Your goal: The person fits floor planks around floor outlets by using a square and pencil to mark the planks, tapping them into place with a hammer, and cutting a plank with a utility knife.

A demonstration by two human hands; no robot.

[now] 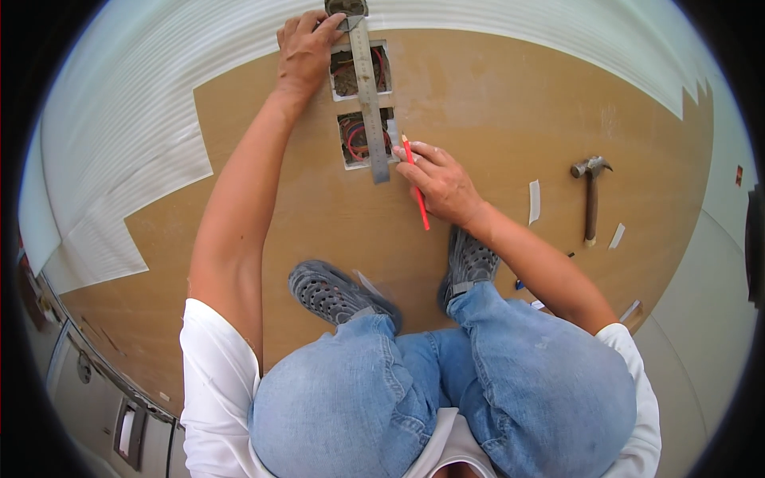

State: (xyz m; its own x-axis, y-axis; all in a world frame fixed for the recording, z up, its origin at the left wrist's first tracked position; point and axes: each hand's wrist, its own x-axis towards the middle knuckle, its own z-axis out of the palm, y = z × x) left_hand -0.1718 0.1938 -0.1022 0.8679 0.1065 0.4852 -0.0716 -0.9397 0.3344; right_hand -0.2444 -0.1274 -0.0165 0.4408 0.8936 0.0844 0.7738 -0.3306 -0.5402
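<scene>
We squat on a tan board (494, 103), with a metal ruler (369, 95) lying lengthwise over two rectangular cutouts near the board's far edge. The ruler spans both the upper cutout (344, 80) and the lower cutout (349, 147), and its near end rests on the board just past the lower one's near edge. Coloured wires (355, 143) show inside.

Our left hand (307, 60) is at the ruler's far end, fingers bent and thumb stretched across; we cannot tell whether it pinches the metal or only presses it. A dark rounded object (347, 7) sits just beyond, cut off by the view.

Our right hand (442, 187) grips a red pencil (416, 187) between its fingers, point directed toward the far edge. The point is just beside the lower cutout's right edge; we cannot tell if it touches the board.

Toward the board's right edge lies a hammer (591, 191), with a pale strip (534, 201) on its left and a smaller strip (617, 236) on its right. White ribbed sheeting (183, 119) borders the far edge and the stepped far left corner. Our grey clogs (343, 291) stand on the board.
</scene>
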